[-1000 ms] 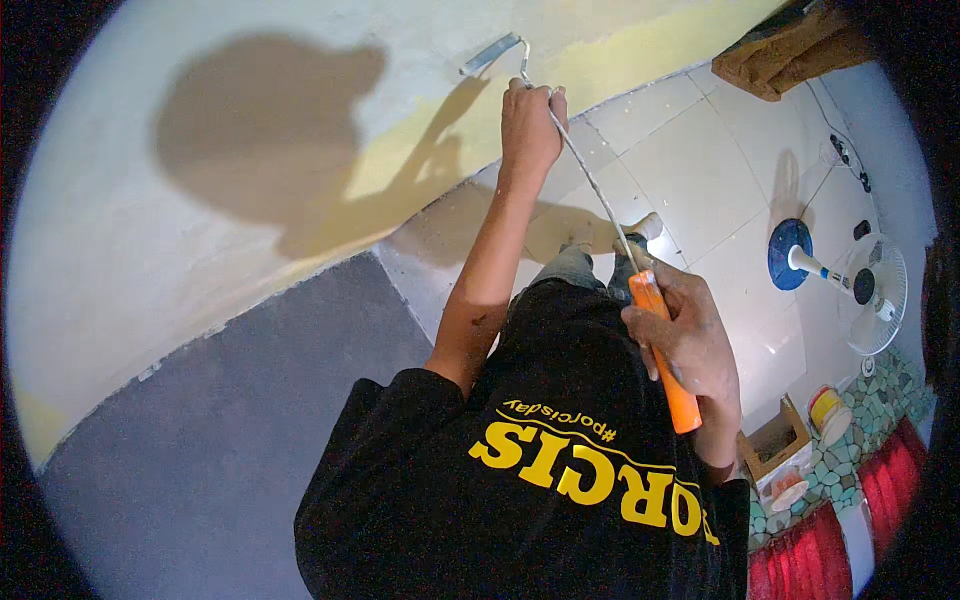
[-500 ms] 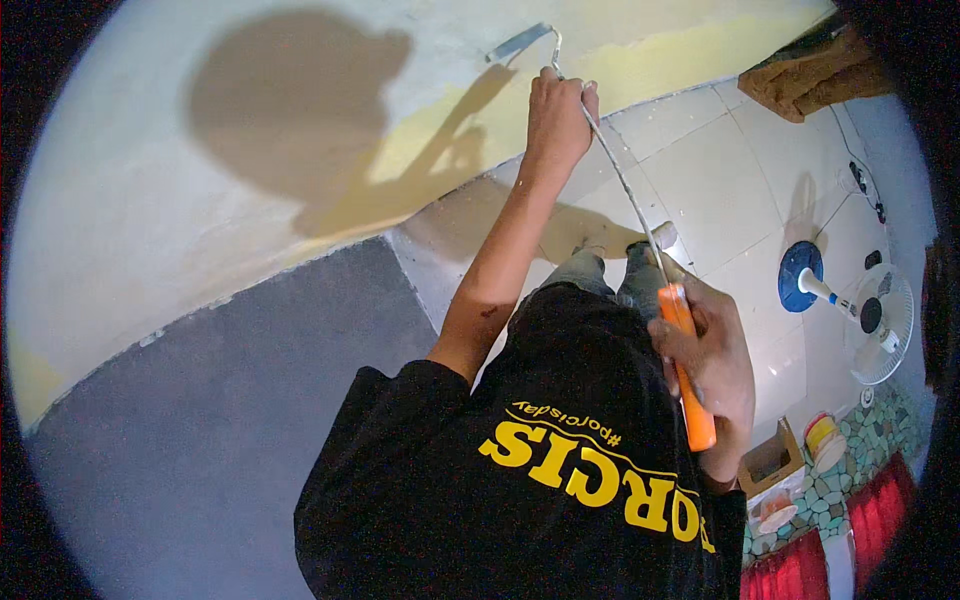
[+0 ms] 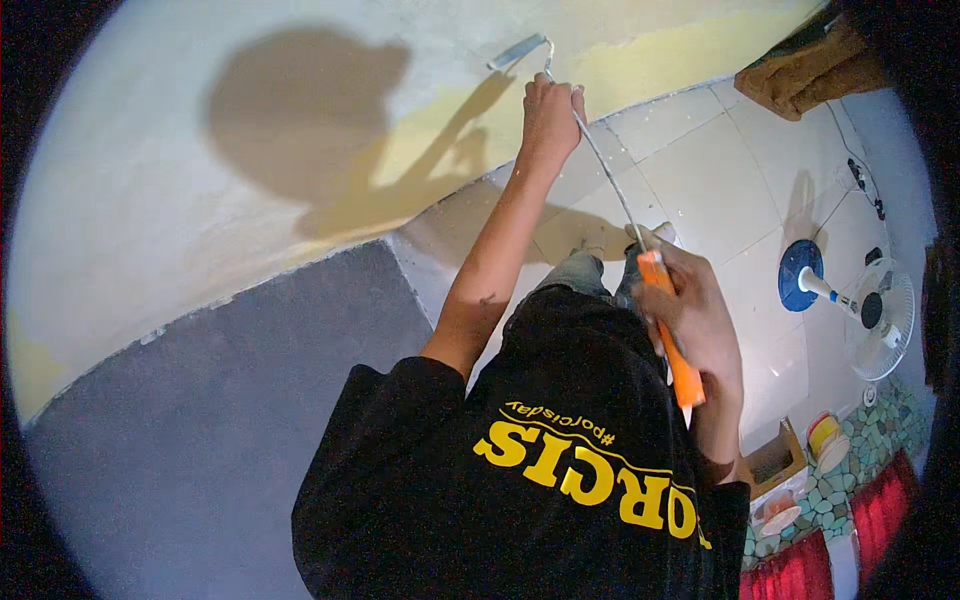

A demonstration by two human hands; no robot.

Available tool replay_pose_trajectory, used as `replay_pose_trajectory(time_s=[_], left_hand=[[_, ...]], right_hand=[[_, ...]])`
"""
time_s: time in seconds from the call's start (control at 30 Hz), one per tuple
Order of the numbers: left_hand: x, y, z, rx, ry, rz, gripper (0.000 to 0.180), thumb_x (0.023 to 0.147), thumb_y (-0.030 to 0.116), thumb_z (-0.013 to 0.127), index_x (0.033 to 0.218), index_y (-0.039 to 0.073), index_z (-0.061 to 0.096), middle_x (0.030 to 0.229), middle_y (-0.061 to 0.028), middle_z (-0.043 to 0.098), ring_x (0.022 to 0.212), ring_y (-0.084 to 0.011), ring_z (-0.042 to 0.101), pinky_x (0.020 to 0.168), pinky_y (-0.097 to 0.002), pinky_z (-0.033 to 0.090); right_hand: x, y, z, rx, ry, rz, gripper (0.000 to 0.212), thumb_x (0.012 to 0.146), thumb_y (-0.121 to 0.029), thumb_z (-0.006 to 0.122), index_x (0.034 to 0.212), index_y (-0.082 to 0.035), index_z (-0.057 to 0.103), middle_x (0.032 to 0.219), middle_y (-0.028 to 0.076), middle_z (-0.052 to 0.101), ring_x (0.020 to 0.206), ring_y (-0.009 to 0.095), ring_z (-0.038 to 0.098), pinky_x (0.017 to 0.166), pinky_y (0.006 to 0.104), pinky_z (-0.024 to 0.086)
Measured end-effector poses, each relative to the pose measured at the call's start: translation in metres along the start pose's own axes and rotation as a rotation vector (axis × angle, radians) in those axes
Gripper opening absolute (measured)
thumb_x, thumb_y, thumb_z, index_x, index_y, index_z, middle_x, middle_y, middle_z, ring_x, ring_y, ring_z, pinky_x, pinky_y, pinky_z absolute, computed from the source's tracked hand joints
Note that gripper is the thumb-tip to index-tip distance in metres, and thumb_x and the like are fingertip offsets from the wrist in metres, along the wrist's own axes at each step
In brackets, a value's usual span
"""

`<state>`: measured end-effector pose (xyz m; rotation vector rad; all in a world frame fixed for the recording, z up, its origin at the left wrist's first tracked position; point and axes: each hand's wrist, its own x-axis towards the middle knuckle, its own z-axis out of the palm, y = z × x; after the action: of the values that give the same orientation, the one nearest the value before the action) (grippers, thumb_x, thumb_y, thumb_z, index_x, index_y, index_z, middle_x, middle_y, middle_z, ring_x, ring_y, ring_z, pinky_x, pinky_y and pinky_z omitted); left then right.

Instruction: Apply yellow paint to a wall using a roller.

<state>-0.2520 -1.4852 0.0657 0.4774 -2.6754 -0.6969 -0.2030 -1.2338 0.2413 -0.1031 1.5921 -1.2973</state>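
Observation:
A paint roller [image 3: 517, 52] on a long thin metal rod lies against the pale wall [image 3: 150, 190], at the top of the view. My left hand [image 3: 551, 118] is closed around the rod just below its bend, close to the roller head. Lower down and to the right, my right hand [image 3: 697, 312] grips the roller's orange handle [image 3: 684, 378], somewhat blurred. Fresh-looking pale paint covers much of the wall, while a yellow band [image 3: 640, 65] shows along its lower part. My shadow falls across the wall left of the roller.
Light tiles [image 3: 710, 180] cover the floor below the wall, with a dark grey surface [image 3: 220, 420] at the left. To the right stand a white fan [image 3: 880, 310] on a blue base and a cord. A brown cloth-like bundle [image 3: 810, 65] lies at the upper right, a cardboard box [image 3: 775, 460] lower right.
The roller head has come slightly down the view. My right hand and the orange handle have shifted up and left; my left hand has moved slightly left and down, still gripping the rod.

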Motion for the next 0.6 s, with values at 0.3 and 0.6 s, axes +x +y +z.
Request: replay_pose_trajectory(time_s=[0.3,0.6], left_hand=[[-0.023,0.007,-0.019,-0.065,0.095,0.041,0.023,0.091,0.008,0.058,0.075,-0.006,0.064,0.092,-0.0292,0.051,0.094,-0.0426,0.051,0.086,-0.0497,0.042],[-0.087,-0.035,0.031,-0.05,-0.08,-0.074,0.03,0.096,0.015,0.053,0.078,-0.005,0.067,0.08,-0.0281,0.059,0.088,-0.0426,0.052,0.084,-0.0524,0.043]], right_hand=[[-0.027,0.03,-0.005,0.112,-0.052,0.003,0.017,0.087,-0.003,0.061,0.103,0.0,0.056,0.064,0.001,0.052,0.044,0.011,0.051,0.04,0.025,0.041],[0.007,0.076,-0.008,0.294,-0.111,0.142,0.04,0.085,-0.002,0.059,0.125,0.002,0.054,0.066,0.002,0.053,0.044,0.011,0.049,0.038,0.0242,0.04]])
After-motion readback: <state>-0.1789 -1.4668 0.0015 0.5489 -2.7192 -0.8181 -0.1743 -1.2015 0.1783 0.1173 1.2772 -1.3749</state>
